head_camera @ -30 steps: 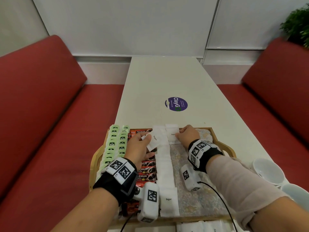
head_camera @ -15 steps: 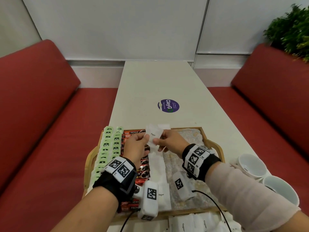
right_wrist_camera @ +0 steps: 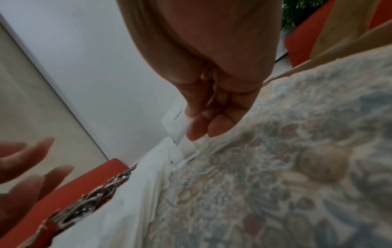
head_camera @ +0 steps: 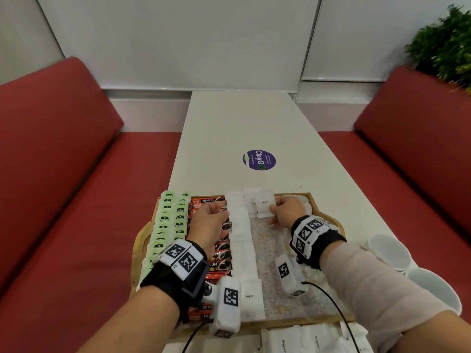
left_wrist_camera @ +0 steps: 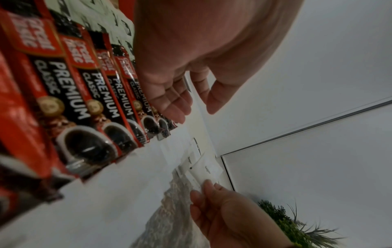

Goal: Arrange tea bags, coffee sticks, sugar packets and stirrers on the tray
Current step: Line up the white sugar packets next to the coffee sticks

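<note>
A wooden tray (head_camera: 139, 240) with a floral liner holds a column of green tea bags (head_camera: 168, 220), a column of red coffee sticks (head_camera: 221, 253) and a column of white sugar packets (head_camera: 242, 240). My right hand (head_camera: 283, 212) pinches a white sugar packet (head_camera: 265, 203) by its near edge, at the far end of the tray beside the sugar column. The same packet (right_wrist_camera: 177, 123) shows between thumb and fingers in the right wrist view. My left hand (head_camera: 211, 220) hovers over the coffee sticks with relaxed fingers (left_wrist_camera: 169, 100), holding nothing.
Loose sugar packets (head_camera: 305, 340) lie on the white table in front of the tray. Two white cups (head_camera: 390, 250) stand to the right. A purple sticker (head_camera: 259, 160) marks the table's middle. Red benches flank both sides.
Both hands held one sugar packet half a second ago. The left hand has let go and drawn back left; the right hand has carried the packet right, toward the tray's far end.
</note>
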